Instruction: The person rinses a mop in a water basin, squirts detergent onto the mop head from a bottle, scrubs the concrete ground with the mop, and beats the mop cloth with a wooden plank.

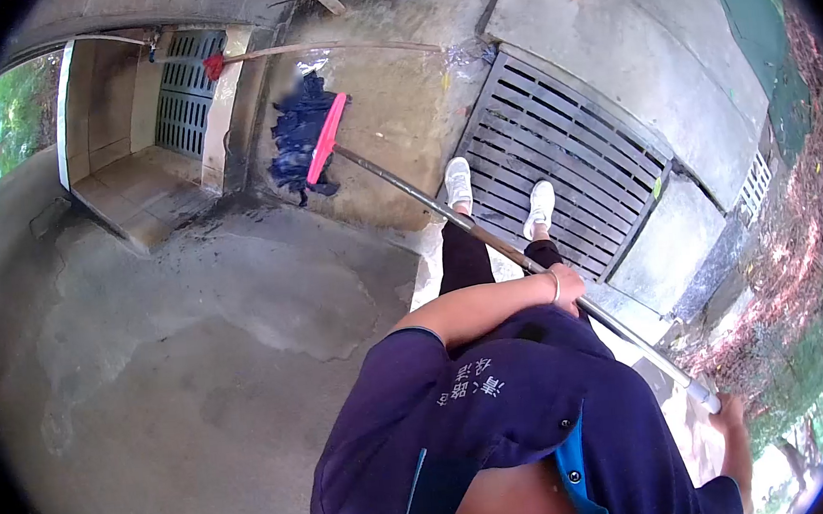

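A tiled basin (105, 165) in the upper left has a slotted grate (188, 101) at its far end. The mop (487, 236) runs diagonally, its long axis from the head left of top centre to the handle's end at lower right. Its pink bar (327, 138) carries dark blue, ragged strips (301, 140) spread on the floor; the pole is greyish, browner midway. The left hand's (566, 285) grip wraps the pole right of centre; the right hand's (730, 414) closes round its lower-right end.

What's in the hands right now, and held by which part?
A pink-headed mop, held by its pole: left hand partway along, right hand at the end away from the head.
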{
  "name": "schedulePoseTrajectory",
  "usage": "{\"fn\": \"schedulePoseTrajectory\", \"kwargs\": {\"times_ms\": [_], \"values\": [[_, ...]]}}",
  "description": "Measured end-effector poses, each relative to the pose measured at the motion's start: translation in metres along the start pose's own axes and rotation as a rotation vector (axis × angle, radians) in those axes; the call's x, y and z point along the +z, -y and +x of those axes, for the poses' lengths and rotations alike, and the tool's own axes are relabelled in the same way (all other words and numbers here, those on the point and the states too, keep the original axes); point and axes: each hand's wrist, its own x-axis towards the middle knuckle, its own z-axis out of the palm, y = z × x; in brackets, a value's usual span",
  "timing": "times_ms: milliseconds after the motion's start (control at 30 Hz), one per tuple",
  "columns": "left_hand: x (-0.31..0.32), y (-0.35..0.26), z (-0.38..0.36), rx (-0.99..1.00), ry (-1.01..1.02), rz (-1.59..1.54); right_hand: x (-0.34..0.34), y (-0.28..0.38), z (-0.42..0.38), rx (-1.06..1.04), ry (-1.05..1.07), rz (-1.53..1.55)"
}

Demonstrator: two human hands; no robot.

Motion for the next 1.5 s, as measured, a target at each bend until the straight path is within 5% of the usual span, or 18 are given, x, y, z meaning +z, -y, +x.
{"fn": "schedulePoseTrajectory", "kwargs": {"times_ms": [67, 100, 133, 200, 233, 300, 433, 667, 767, 833, 867, 1033, 1100, 1167, 1233, 1300, 1367, 1500], "values": [[-0.016, 0.025, -0.020, -0.124, 0.034, 0.012, 0.018, 0.033, 0.022, -0.017, -0.091, 0.140], [0.005, 0.077, -0.035, -0.250, -0.141, 0.053, 0.009, 0.083, 0.049, 0.008, 0.061, 0.015], [0.005, 0.144, -0.059, -0.408, -0.029, 0.152, -0.034, 0.171, 0.053, -0.142, -0.003, 0.041], [-0.028, 0.191, -0.133, -0.700, -0.202, 0.285, -0.054, 0.245, 0.073, -0.179, -0.027, 0.060], [-0.058, 0.197, -0.159, -0.869, -0.102, 0.346, -0.082, 0.286, 0.068, -0.287, -0.065, -0.062], [-0.073, 0.206, -0.227, -0.827, -0.184, 0.223, -0.124, 0.346, 0.066, -0.403, -0.219, 0.057], [-0.054, 0.208, -0.201, -0.913, -0.365, 0.399, -0.108, 0.293, 0.081, -0.599, -0.297, 0.121], [-0.046, 0.011, -0.034, -0.390, -0.483, 0.053, -0.112, 0.040, 0.034, -0.142, -0.426, -0.103], [-0.031, 0.032, -0.041, -0.371, -0.448, -0.020, -0.129, 0.058, 0.027, -0.066, -0.322, -0.212], [-0.020, 0.093, -0.091, -0.552, -0.446, -0.041, -0.135, 0.150, 0.047, -0.185, -0.308, -0.289], [0.000, 0.125, -0.122, -0.506, -0.617, 0.074, -0.145, 0.192, 0.050, -0.239, -0.273, -0.210], [-0.029, 0.182, -0.280, -1.034, -0.519, 0.260, -0.172, 0.374, 0.034, -0.489, -0.431, -0.299], [-0.016, 0.196, -0.270, -1.043, -0.543, 0.359, -0.185, 0.364, 0.040, -0.532, -0.534, -0.230], [-0.052, 0.177, -0.246, -1.048, -0.239, 0.177, -0.174, 0.338, 0.051, -0.526, -0.568, -0.224], [-0.041, 0.156, -0.205, -0.950, -0.256, 0.226, -0.150, 0.283, 0.061, -0.559, -0.513, -0.177], [-0.005, 0.147, -0.142, -0.800, -0.364, 0.146, -0.131, 0.220, 0.054, -0.415, -0.435, -0.119], [-0.026, 0.080, -0.086, -0.693, -0.141, 0.200, -0.079, 0.139, 0.065, -0.369, -0.382, -0.020], [-0.026, 0.000, -0.013, -0.311, -0.136, 0.116, -0.025, 0.028, 0.031, -0.147, -0.244, -0.028]]}}
